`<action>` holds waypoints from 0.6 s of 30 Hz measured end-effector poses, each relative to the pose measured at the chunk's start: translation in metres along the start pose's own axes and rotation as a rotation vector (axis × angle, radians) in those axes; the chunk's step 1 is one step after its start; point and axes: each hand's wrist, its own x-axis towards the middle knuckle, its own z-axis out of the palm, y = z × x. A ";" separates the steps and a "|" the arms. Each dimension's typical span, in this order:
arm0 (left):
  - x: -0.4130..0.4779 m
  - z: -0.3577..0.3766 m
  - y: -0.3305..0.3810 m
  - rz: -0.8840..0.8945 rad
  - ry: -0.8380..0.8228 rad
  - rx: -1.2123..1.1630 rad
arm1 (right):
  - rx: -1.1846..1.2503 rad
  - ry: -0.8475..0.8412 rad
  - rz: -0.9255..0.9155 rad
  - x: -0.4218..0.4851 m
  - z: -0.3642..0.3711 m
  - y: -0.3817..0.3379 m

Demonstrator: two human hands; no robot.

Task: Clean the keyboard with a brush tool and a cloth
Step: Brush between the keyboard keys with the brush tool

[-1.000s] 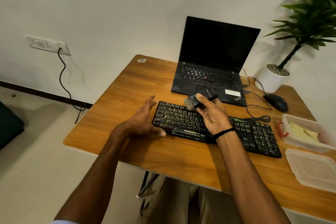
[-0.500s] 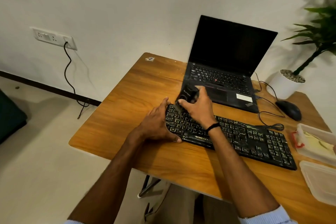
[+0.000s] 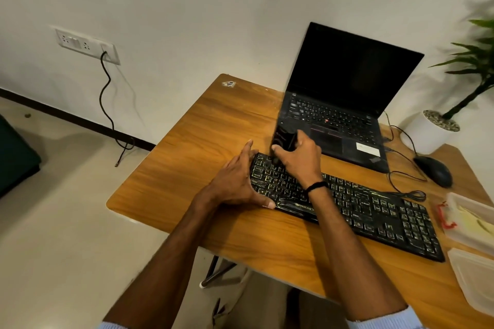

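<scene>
A black keyboard [image 3: 374, 211] with pale key legends lies slanted across the wooden desk [image 3: 187, 157]. My right hand [image 3: 300, 160] grips a black brush tool [image 3: 283, 139] and holds it down on the keyboard's far left corner; the bristles are hidden against the keys. My left hand [image 3: 235, 181] rests on the keyboard's left end, fingers stretched along the edge and thumb at the front rim. A yellowish cloth [image 3: 470, 222] lies in a clear plastic box at the right edge.
An open black laptop [image 3: 344, 104] stands just behind the keyboard. A black mouse [image 3: 433, 171] with its cable and a white plant pot [image 3: 427, 128] sit at the back right. A clear box [image 3: 454, 232] and its lid [image 3: 475, 280] lie at the right.
My left hand moved from hovering beside the keyboard onto its left end. My right hand carried the brush left and down onto the top-left keys. The camera swung left.
</scene>
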 end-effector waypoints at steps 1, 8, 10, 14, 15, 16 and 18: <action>0.000 0.000 0.000 -0.001 0.001 0.001 | 0.008 -0.054 -0.019 -0.001 0.001 0.000; -0.001 -0.001 0.001 -0.013 0.009 0.010 | 0.215 -0.154 0.013 0.006 0.005 -0.003; -0.001 -0.002 0.002 -0.014 0.016 0.001 | 0.284 -0.252 0.010 0.005 0.009 -0.004; -0.002 -0.004 0.003 -0.011 0.007 -0.015 | 0.066 -0.219 -0.025 0.011 -0.016 0.007; -0.002 -0.004 0.003 -0.009 0.008 -0.015 | 0.021 -0.210 -0.028 0.014 -0.023 0.011; -0.002 -0.004 0.002 -0.008 0.010 -0.015 | -0.009 -0.203 -0.034 0.015 -0.028 0.014; -0.001 -0.003 0.002 -0.008 0.014 -0.011 | -0.015 -0.205 -0.051 0.015 -0.027 0.010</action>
